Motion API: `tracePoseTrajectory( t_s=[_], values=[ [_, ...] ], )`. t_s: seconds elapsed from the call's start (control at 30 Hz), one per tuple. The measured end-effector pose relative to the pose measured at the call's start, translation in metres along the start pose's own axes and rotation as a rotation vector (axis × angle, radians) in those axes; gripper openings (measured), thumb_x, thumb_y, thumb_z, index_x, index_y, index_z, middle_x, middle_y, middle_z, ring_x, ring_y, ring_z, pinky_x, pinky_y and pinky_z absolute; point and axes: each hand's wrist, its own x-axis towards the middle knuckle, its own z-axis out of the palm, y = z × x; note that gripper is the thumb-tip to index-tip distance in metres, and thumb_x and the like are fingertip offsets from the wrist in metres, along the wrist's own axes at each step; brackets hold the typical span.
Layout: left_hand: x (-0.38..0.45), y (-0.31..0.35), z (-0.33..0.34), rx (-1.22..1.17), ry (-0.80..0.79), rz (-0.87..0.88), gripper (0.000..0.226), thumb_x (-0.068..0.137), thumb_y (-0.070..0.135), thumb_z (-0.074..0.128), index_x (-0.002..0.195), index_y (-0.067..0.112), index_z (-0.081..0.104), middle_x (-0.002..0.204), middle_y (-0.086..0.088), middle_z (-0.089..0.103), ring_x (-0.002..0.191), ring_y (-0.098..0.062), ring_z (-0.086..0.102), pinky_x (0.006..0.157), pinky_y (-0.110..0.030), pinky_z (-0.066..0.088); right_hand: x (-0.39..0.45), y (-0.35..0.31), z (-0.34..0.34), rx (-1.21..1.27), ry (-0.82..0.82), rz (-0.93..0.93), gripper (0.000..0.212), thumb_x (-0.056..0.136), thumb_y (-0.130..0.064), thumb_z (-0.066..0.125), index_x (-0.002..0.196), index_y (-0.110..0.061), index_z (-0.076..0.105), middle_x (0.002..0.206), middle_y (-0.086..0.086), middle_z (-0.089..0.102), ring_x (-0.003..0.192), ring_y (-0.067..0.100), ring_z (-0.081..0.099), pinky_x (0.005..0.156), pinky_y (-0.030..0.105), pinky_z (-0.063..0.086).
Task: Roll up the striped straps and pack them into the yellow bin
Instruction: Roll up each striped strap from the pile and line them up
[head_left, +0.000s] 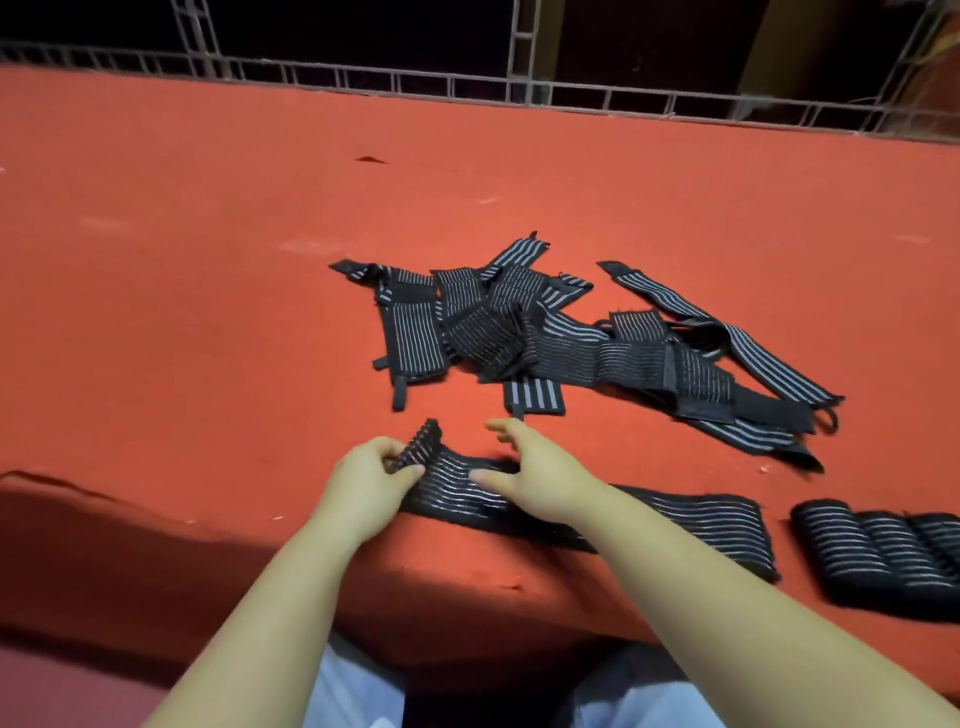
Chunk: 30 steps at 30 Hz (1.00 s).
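Note:
A long black strap with thin white stripes (691, 519) lies flat along the near edge of the red table. My left hand (363, 480) pinches its left end, which is lifted and curled upward. My right hand (535, 478) rests on the strap just to the right, thumb and fingers spread over it. A loose pile of several striped straps (545, 332) lies further back at the table's middle. Rolled straps (878, 556) sit side by side at the near right. No yellow bin is in view.
The table is covered in red cloth (208, 260), with its near edge dropping off just under my forearms. A metal grille railing (467, 83) runs along the far edge against a dark background.

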Motion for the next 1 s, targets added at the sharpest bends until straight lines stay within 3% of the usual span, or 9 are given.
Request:
tracePoseTrajectory(
  t_s=[0.1,0.17,0.27,0.4,0.5,0.57,0.7,0.83,1.0],
  values=[
    [-0.003,0.04,-0.017,-0.096,-0.054,0.287,0.017,0.082,0.018,0.069,0.076,0.032,0.061,0.075,0.012,0.065,0.07,-0.002,0.058,0.072,-0.024,0.047,0.005,-0.028,-0.013,0.237,0.15,-0.103,0.051,0.091,-0.043,0.056,0.135,-0.021,0.044,0.131,-0.002,0.054,0.121,0.011,0.05,0.104,0.033,0.039],
    [-0.006,0.076,-0.034,-0.174,-0.001,0.403,0.024,0.08,0.016,0.072,0.073,0.036,0.06,0.07,0.017,0.062,0.063,0.008,0.054,0.064,-0.011,0.04,0.004,-0.045,-0.036,0.292,0.284,-0.16,0.018,0.093,-0.04,0.053,0.101,-0.026,0.06,0.092,-0.012,0.063,0.087,0.004,0.057,0.083,0.03,0.043],
    [-0.009,0.13,-0.056,-0.555,0.066,0.415,0.018,0.078,0.009,0.073,0.078,0.024,0.065,0.065,0.012,0.063,0.05,0.008,0.052,0.048,-0.006,0.038,-0.008,-0.066,-0.078,0.462,0.491,-0.239,0.029,0.092,-0.044,0.052,0.07,-0.025,0.055,0.064,-0.012,0.054,0.065,0.006,0.049,0.068,0.032,0.039],
    [-0.019,0.18,-0.057,-0.945,-0.045,0.471,0.015,0.077,0.004,0.07,0.078,0.018,0.067,0.067,0.007,0.069,0.06,-0.004,0.062,0.05,-0.014,0.047,-0.041,-0.088,-0.12,0.642,0.7,-0.302,0.038,0.092,-0.046,0.051,0.071,-0.015,0.058,0.062,-0.007,0.054,0.063,0.009,0.049,0.058,0.028,0.04],
    [-0.026,0.194,-0.046,-0.947,-0.06,0.614,0.021,0.074,0.0,0.071,0.073,0.021,0.069,0.068,0.01,0.069,0.059,0.0,0.061,0.051,-0.011,0.044,-0.069,-0.089,-0.132,0.732,0.733,-0.277,0.046,0.081,-0.049,0.049,0.075,-0.005,0.06,0.062,-0.003,0.055,0.06,0.009,0.05,0.054,0.022,0.04],
    [-0.027,0.197,-0.037,-0.882,-0.051,0.708,0.029,0.072,-0.006,0.073,0.07,0.024,0.071,0.072,0.011,0.067,0.065,-0.002,0.061,0.058,-0.013,0.045,-0.083,-0.083,-0.133,0.81,0.763,-0.231,0.04,0.075,-0.05,0.055,0.075,-0.01,0.058,0.059,-0.004,0.053,0.056,0.008,0.048,0.051,0.021,0.038],
    [-0.026,0.196,-0.026,-0.696,0.013,0.837,0.038,0.065,-0.008,0.059,0.073,0.027,0.071,0.086,0.012,0.064,0.084,-0.003,0.061,0.076,-0.014,0.044,-0.097,-0.07,-0.124,0.937,0.823,-0.172,0.024,0.076,-0.033,0.071,0.095,-0.023,0.061,0.076,0.01,0.06,0.074,0.018,0.053,0.07,0.034,0.041],
    [-0.037,0.191,-0.027,-0.884,-0.306,0.709,0.034,0.068,0.013,0.072,0.099,0.026,0.067,0.094,0.007,0.07,0.089,-0.005,0.066,0.073,-0.014,0.049,-0.104,-0.07,-0.127,0.986,0.911,-0.232,0.035,0.067,-0.026,0.067,0.101,-0.023,0.059,0.078,0.007,0.068,0.075,0.018,0.064,0.07,0.031,0.05],
    [-0.038,0.19,-0.027,-1.141,-0.227,0.545,0.023,0.069,0.012,0.075,0.085,0.028,0.074,0.083,0.001,0.072,0.08,-0.007,0.067,0.067,-0.015,0.051,-0.104,-0.077,-0.122,0.935,0.866,-0.266,0.033,0.067,-0.027,0.066,0.099,-0.016,0.065,0.083,0.006,0.074,0.078,0.014,0.07,0.072,0.024,0.055]
  ],
)
